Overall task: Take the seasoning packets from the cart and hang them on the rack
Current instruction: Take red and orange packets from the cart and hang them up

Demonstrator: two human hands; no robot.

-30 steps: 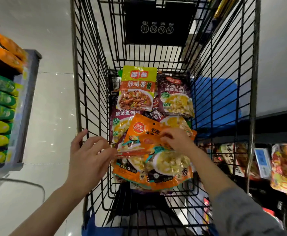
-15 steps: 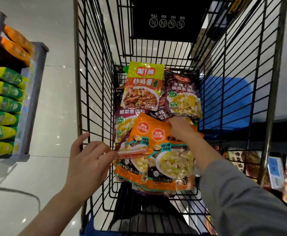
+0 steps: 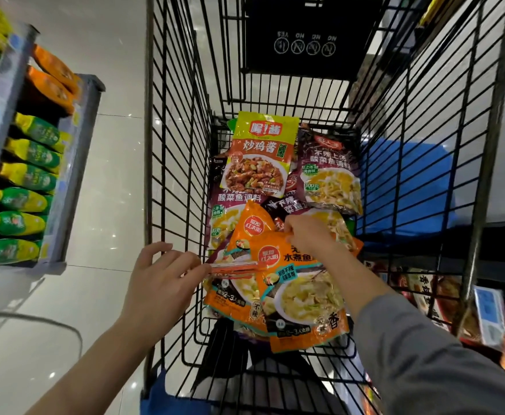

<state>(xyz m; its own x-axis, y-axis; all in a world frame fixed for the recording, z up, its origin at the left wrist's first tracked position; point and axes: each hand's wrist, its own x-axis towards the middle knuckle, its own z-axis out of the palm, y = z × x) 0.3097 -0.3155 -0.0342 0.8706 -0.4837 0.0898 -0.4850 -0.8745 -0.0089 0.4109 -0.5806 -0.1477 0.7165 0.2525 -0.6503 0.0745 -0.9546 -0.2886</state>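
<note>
Seasoning packets (image 3: pixel 275 211) lie heaped against the cart's (image 3: pixel 179 145) far wall, none seen hung. Head view: right hand (image 3: pixel 308 235) pinches the top edge of an orange packet (image 3: pixel 302 301) near the cart's near end; left hand (image 3: pixel 161 283), outside the left wall, pinches several flat packets (image 3: pixel 233 268) edge-on. Judgement: gathering stage only; hanging remains entirely undone.

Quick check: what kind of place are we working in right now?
Most likely a supermarket aisle: a black wire shopping cart holds seasoning packets, and stocked shelves of packaged goods stand on both sides.
</note>
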